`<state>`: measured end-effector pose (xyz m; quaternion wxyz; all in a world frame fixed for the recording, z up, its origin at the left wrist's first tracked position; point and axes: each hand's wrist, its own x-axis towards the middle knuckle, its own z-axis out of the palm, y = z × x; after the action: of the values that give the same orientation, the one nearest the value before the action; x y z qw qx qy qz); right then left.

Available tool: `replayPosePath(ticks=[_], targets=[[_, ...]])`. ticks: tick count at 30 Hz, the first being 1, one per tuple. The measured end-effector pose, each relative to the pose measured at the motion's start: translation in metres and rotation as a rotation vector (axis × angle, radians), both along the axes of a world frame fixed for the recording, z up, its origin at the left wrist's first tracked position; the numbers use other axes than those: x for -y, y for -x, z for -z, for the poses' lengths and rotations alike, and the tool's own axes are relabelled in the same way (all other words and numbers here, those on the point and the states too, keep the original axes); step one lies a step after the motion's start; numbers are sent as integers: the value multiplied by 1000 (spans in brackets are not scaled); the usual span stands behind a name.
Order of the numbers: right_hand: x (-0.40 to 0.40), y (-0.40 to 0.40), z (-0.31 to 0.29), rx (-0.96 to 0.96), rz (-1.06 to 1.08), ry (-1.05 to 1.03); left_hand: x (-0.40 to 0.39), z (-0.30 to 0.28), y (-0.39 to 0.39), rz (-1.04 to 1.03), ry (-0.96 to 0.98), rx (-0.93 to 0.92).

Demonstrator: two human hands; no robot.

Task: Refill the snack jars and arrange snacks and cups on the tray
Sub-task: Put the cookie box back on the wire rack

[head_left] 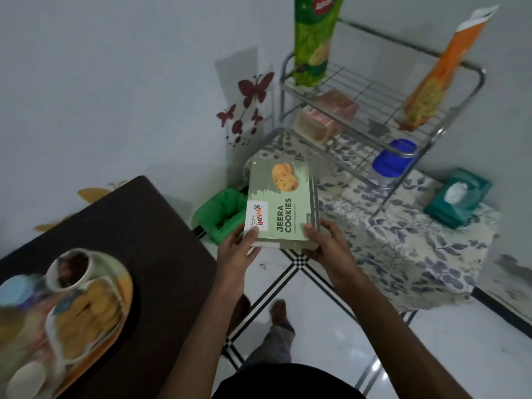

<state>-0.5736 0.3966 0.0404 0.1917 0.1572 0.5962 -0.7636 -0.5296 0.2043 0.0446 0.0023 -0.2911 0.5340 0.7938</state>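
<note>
A green box of jeera cookies is held flat in mid-air over the floor, between the two tables. My left hand grips its near left corner and my right hand grips its near right corner. At the lower left, an orange-rimmed tray on the dark table carries a white cup with something dark inside, a clear container of round cookies and a blurred jar with a blue lid.
A dark table stands at left. A cloth-covered table at right bears a metal rack with a green snack pack, an orange snack pack, wrapped packets, a blue-lidded jar and a tissue box. A green bin sits on the floor.
</note>
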Motion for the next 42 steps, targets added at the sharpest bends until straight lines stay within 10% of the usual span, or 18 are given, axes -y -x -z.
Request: replayPosePath(ticks=[16, 42], targets=[[-63, 149, 30, 219, 253, 11, -65, 30, 207, 206, -39, 126], [-99, 204, 60, 274, 358, 128, -82, 67, 308, 370, 161, 225]])
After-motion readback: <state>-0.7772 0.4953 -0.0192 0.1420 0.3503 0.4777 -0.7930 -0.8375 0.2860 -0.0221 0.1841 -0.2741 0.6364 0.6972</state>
